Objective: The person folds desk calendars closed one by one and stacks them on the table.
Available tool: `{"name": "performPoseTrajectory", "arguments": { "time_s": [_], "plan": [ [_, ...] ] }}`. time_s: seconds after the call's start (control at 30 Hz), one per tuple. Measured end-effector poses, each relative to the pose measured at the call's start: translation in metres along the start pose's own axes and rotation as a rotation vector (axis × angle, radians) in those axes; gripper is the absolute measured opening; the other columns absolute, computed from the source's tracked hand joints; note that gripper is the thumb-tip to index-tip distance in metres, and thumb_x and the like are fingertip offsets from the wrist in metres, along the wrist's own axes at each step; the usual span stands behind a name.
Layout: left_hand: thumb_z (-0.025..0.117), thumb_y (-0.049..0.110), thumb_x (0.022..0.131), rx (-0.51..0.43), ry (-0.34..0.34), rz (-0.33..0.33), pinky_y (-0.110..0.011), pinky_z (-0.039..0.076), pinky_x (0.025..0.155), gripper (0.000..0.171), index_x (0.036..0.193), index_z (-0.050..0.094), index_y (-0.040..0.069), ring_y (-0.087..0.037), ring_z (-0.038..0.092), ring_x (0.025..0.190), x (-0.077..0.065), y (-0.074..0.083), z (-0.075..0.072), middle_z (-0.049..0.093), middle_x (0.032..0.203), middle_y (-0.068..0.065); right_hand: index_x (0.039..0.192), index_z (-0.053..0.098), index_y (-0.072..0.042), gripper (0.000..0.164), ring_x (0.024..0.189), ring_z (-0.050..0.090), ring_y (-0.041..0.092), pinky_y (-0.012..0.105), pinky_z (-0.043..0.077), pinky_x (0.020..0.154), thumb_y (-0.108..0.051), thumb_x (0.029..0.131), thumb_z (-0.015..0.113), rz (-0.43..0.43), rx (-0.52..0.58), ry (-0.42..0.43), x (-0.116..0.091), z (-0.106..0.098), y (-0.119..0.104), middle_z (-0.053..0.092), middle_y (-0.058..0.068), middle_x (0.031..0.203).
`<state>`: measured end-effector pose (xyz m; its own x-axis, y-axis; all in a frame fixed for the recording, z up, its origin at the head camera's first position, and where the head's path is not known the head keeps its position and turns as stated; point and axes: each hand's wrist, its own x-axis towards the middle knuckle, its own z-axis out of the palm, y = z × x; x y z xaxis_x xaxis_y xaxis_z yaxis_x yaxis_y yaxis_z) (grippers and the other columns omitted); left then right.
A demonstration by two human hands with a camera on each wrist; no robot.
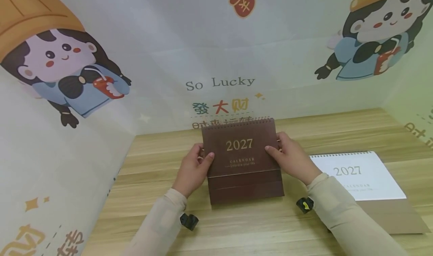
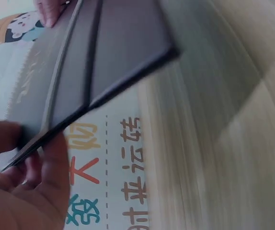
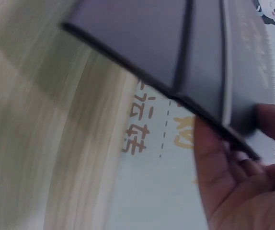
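Note:
A dark brown desk calendar (image 1: 241, 147), marked 2027 in gold with a spiral binding along its top, is held up between both hands. My left hand (image 1: 194, 169) pinches its left edge, thumb on the front cover and fingers behind. On the opposite edge my right hand (image 1: 294, 158) grips it the same way. In the left wrist view the folded board of the calendar (image 2: 123, 48) tilts above the table, and fingers curl under its side. The right wrist view shows the right thumb (image 3: 274, 122) against the cover.
A second 2027 calendar (image 1: 365, 177), white with a tan base, lies on the wooden table (image 1: 152, 196) at the right, partly behind the right sleeve. A printed backdrop (image 1: 162, 53) with cartoon figures rises behind the table and along its sides.

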<state>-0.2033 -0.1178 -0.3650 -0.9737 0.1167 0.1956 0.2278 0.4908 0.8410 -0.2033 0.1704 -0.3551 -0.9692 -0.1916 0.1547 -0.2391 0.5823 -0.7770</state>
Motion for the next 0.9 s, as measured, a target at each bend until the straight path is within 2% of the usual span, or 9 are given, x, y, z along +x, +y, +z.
{"name": "performPoseTrajectory", "arguments": {
  "time_s": [0.1,0.3,0.5,0.63,0.77,0.9],
  "plan": [
    [0.06,0.017,0.1,0.044,-0.087,-0.049,-0.03,0.048,0.059,0.024,0.119,0.055,0.002,-0.015,0.056,0.068,0.002,-0.006,-0.001,0.06,0.092,-0.007,0.123,0.048,0.008,0.035,0.08,0.067,0.022,0.041,0.054,0.072,-0.021,0.103,0.055,0.064,-0.059,-0.053,0.003,0.003,0.003,0.067,0.016,0.096],
    [0.059,0.019,0.1,0.158,-0.198,-0.124,-0.034,0.051,0.068,0.028,0.117,0.056,-0.004,-0.019,0.06,0.077,0.006,-0.018,0.003,0.062,0.089,-0.008,0.125,0.048,0.011,0.041,0.087,0.065,0.026,0.045,0.054,0.079,-0.022,0.102,0.055,0.131,-0.104,-0.13,0.007,0.011,0.01,0.066,0.018,0.099],
    [0.06,0.018,0.099,0.228,-0.246,-0.115,-0.04,0.05,0.077,0.031,0.117,0.055,-0.006,-0.022,0.058,0.084,0.008,-0.03,0.01,0.061,0.09,-0.009,0.121,0.051,0.013,0.041,0.094,0.064,0.033,0.051,0.052,0.085,-0.023,0.101,0.058,0.158,-0.166,-0.16,0.008,0.018,0.018,0.065,0.021,0.102],
    [0.061,0.019,0.099,0.27,-0.265,-0.102,-0.04,0.049,0.075,0.029,0.113,0.057,-0.006,-0.023,0.056,0.081,0.01,-0.037,0.013,0.058,0.085,-0.008,0.119,0.053,0.014,0.042,0.096,0.063,0.036,0.053,0.051,0.087,-0.023,0.1,0.059,0.172,-0.212,-0.19,0.009,0.021,0.023,0.065,0.023,0.103],
    [0.06,0.022,0.099,0.311,-0.293,-0.134,-0.04,0.048,0.074,0.029,0.11,0.059,-0.005,-0.023,0.055,0.079,0.012,-0.042,0.016,0.057,0.084,-0.008,0.112,0.055,0.011,0.039,0.091,0.063,0.034,0.052,0.051,0.085,-0.025,0.099,0.06,0.179,-0.259,-0.212,0.011,0.024,0.026,0.064,0.021,0.098],
    [0.06,0.026,0.099,0.379,-0.33,-0.164,-0.04,0.049,0.073,0.029,0.099,0.061,-0.003,-0.022,0.056,0.077,0.014,-0.043,0.02,0.059,0.082,-0.008,0.103,0.055,0.007,0.034,0.084,0.061,0.029,0.049,0.051,0.081,-0.027,0.098,0.062,0.196,-0.296,-0.244,0.014,0.028,0.034,0.063,0.015,0.089]
  ]
}}
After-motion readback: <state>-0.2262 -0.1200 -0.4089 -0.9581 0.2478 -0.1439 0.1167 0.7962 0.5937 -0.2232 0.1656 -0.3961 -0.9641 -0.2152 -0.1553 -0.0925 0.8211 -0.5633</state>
